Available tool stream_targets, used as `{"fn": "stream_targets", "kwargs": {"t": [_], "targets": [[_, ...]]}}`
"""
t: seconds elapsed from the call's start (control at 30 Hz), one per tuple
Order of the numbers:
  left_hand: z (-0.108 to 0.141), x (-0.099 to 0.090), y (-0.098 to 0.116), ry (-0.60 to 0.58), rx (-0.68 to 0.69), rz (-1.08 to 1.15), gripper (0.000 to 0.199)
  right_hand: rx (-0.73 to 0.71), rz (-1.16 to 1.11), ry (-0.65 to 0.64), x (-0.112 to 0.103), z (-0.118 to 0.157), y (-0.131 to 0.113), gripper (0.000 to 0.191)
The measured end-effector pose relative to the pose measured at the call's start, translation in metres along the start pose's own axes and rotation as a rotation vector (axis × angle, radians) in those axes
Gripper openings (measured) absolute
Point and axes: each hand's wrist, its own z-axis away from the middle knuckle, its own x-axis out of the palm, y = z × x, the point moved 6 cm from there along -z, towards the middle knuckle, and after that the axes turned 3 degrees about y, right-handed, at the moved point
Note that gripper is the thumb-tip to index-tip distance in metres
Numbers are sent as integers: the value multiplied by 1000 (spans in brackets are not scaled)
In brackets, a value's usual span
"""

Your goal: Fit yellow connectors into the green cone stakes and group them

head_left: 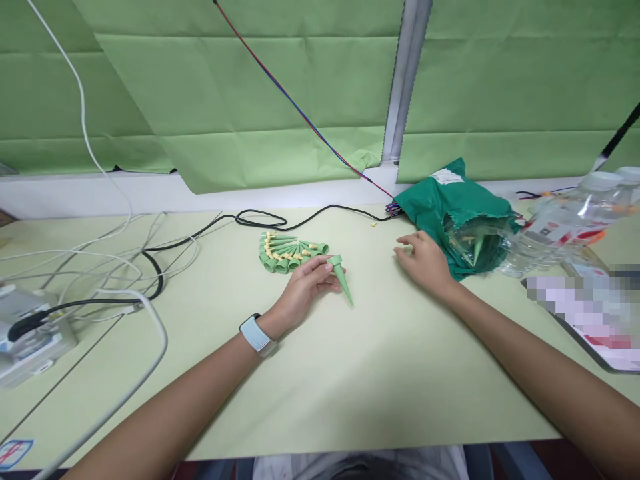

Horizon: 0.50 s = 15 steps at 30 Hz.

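My left hand (313, 280) is closed on a pale green plant watering spike (343, 281), pinched near its wide top between thumb and fingers. The spike's pointed end slants down to the right. Just behind this hand, several similar spikes (285, 253) with yellow valve pieces lie fanned out on the table. My right hand (423, 262) hovers over the table or rests on it, fingers slightly bent and apart, with nothing seen in it. Close by on its right lies a torn green plastic bag (440, 200); inside its clear wrapping another green spike (479, 247) shows.
Clear plastic bottles (555, 227) stand to the right of the bag, behind a blurred flat tablet-like item (585, 320). White and black cables (150, 267) tangle at the left around a power strip (35, 333). A black cable (320, 212) runs along the back.
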Motion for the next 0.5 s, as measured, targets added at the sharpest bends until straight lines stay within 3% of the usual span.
{"fn": "stream_targets", "kwargs": {"t": [0.1,0.23,0.4,0.5], "targets": [[0,0,0,-5,0,-11,31,122,99,-91,4,-7,21,32],[0,0,0,-6,4,-11,32,77,92,-155,11,-7,23,21],[-1,-1,-2,5,9,-13,28,-26,-202,-135,10,3,-2,11],[-1,-1,-2,-4,21,-23,27,-15,-498,-231,11,21,-33,14]]}}
